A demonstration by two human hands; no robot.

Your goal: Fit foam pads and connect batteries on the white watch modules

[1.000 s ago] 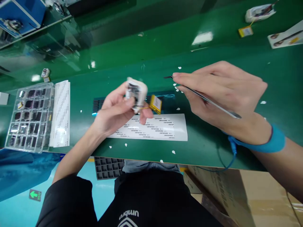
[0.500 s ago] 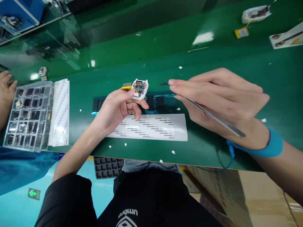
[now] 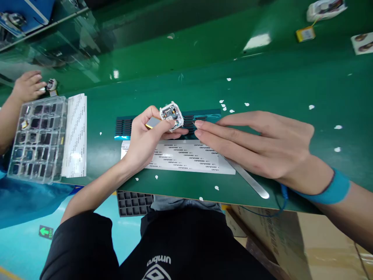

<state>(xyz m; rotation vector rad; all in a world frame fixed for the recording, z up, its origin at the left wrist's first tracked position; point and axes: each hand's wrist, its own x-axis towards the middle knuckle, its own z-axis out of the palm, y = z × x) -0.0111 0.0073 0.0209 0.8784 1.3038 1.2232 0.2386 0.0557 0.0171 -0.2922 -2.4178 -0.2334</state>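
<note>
My left hand [image 3: 145,134] is closed around a small white watch case [image 3: 171,116], its open side up with a circuit board showing. A flat battery with yellow edges [image 3: 153,123] sits against the same hand, between thumb and fingers. My right hand [image 3: 256,144] pinches metal tweezers [image 3: 252,181]. Their tips come close to the right side of the watch case, over a teal sheet of black strips [image 3: 124,126]. Whether the tips touch anything is too small to tell. Below both hands lies white printed backing paper [image 3: 186,155].
At left stand a clear compartment box [image 3: 43,142] and more backing paper [image 3: 76,136]. A co-worker's hand [image 3: 29,85] is by another small white case [image 3: 51,84]. Another white case [image 3: 325,9] with a battery [image 3: 305,34] lies far right. A blue wrist strap [image 3: 329,190] has a cord.
My right hand has moved left and down, bringing the tweezers toward the watch case; the dark piece at their tips no longer shows. The watch case has turned. The co-worker's hand has reached farther in.
</note>
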